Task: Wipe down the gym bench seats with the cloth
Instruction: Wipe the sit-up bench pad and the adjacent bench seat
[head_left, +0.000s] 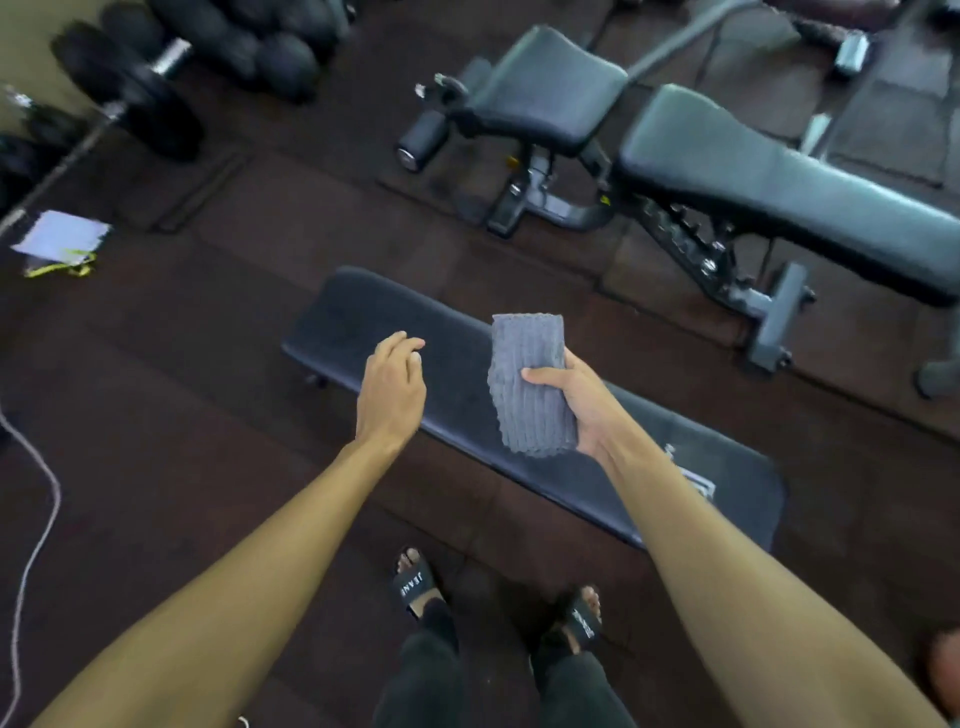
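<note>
Gym floor; cloth gripped (right hand).

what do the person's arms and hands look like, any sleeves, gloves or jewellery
Both forearms are bare right up to the frame's bottom edge: no sleeves in view. The left hand and right hand wear no gloves, and no watch, ring or wristband shows on either.

Dim, even indoor light. Soft sheen on adjustable bench padding. Weights at upper left motion-blurred. Wide-angle bending at edges. Centre fairly sharp.
</note>
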